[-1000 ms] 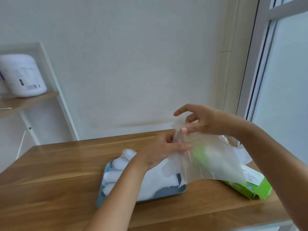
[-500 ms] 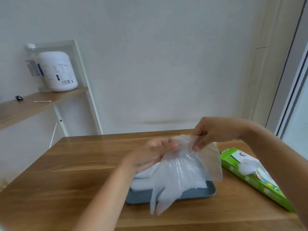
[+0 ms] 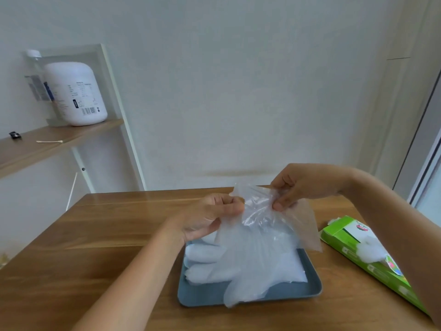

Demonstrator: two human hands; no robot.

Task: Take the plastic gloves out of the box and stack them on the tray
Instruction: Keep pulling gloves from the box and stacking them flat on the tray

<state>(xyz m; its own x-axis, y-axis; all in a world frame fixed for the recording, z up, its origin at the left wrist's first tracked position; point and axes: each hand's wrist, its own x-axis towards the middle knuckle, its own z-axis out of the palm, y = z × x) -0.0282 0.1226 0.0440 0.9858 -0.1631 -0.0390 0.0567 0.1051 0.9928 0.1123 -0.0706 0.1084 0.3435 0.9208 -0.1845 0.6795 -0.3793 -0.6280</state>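
Note:
A clear plastic glove (image 3: 260,237) hangs over the blue-grey tray (image 3: 281,293), its fingers pointing down to the tray's front rim. My left hand (image 3: 210,216) pinches the glove's cuff on the left and my right hand (image 3: 300,185) pinches it on the right, holding it spread between them. A stack of gloves (image 3: 205,261) lies flat in the tray under it. The green glove box (image 3: 372,261) lies on the table to the right, with white plastic bunched out of its opening.
The wooden table (image 3: 95,247) holds the tray and box. A shelf (image 3: 47,142) at the left carries a large white jug (image 3: 76,94), a cotton swab and a small black item. A window frame runs down the right edge.
The glove has been drawn from over the box to above the tray and now hangs lower over the stack. Both hands stayed on its cuff; the view shifted right, then slightly back.

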